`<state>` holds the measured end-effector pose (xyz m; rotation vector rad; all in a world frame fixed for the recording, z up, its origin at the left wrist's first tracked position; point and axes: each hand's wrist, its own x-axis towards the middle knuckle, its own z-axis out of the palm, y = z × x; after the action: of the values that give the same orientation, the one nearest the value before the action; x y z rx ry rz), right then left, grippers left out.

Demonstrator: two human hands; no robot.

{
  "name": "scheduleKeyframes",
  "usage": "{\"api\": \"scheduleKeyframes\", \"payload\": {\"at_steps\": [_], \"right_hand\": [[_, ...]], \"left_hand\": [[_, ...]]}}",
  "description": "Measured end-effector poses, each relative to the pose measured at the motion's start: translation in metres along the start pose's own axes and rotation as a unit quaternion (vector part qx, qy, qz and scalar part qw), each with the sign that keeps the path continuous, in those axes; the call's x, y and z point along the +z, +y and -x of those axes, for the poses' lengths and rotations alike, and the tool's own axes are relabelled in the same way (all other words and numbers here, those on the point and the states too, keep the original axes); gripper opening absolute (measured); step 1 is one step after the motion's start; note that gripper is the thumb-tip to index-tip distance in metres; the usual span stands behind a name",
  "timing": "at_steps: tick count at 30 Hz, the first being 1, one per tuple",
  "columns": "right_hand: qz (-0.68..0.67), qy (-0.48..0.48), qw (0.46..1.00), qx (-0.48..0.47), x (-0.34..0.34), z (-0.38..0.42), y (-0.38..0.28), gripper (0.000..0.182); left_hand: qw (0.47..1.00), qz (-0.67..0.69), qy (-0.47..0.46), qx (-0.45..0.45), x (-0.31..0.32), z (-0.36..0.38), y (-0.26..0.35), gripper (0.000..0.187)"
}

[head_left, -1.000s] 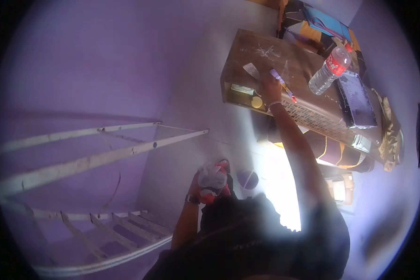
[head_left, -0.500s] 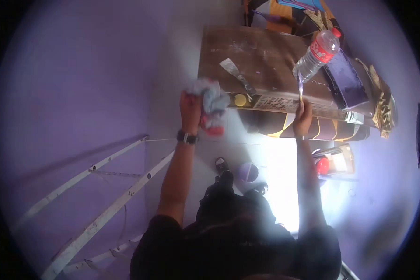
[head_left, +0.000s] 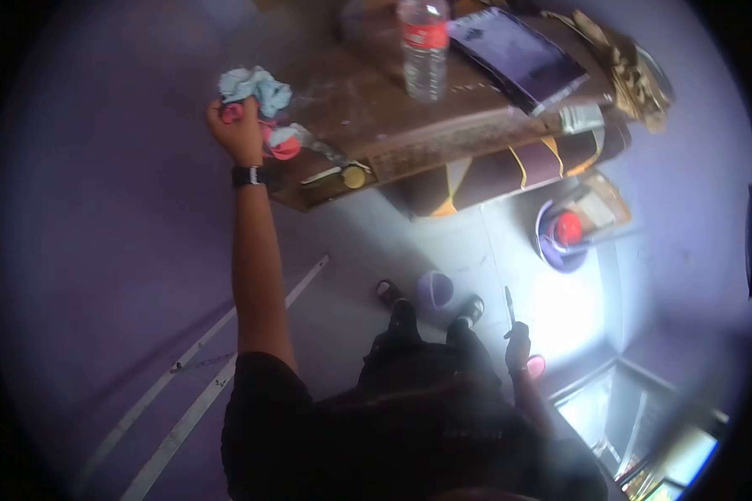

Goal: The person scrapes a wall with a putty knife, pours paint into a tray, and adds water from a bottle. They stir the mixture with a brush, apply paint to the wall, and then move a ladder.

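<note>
My left hand, with a watch at its wrist, grips a crumpled rag in pale blue and red. It is at the left end of a brown surface. A putty knife, partly blurred, lies just right of the rag, and a round yellow object is in a recess at the front edge. Low at my right side, my right hand is closed around a slim paintbrush pointing away from me; its tip is indistinct. A clear plastic bottle with a red label stands on the brown surface.
A purple-stained paint tray and crumpled brown paper lie at the right. On the floor are a small purple-stained container between my feet and a bucket with a red object. A white ladder leans at the left.
My view has turned, shifting the brown surface leftward. My left hand has moved the rag up and left. My right hand has dropped from beside the bottle to my side, still holding the paintbrush.
</note>
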<state>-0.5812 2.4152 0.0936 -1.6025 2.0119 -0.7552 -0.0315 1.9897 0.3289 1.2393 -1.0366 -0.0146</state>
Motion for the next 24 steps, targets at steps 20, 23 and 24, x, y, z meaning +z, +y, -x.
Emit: {"api": "scheduleKeyframes", "payload": {"at_steps": [20, 23, 24], "right_hand": [[-0.017, 0.118, 0.914, 0.388, -0.133, 0.189, 0.110, 0.022], [-0.028, 0.068, 0.931, 0.357, -0.119, 0.155, 0.138, 0.023], [-0.051, 0.042, 0.932, 0.356, -0.113, 0.139, 0.152, 0.022]], "left_hand": [[0.942, -0.317, -0.071, 0.079, 0.063, 0.041, -0.067, 0.070], [0.969, -0.202, -0.071, 0.125, 0.028, 0.190, 0.047, 0.055], [0.981, -0.146, -0.093, 0.087, 0.008, 0.238, 0.052, 0.047]]}}
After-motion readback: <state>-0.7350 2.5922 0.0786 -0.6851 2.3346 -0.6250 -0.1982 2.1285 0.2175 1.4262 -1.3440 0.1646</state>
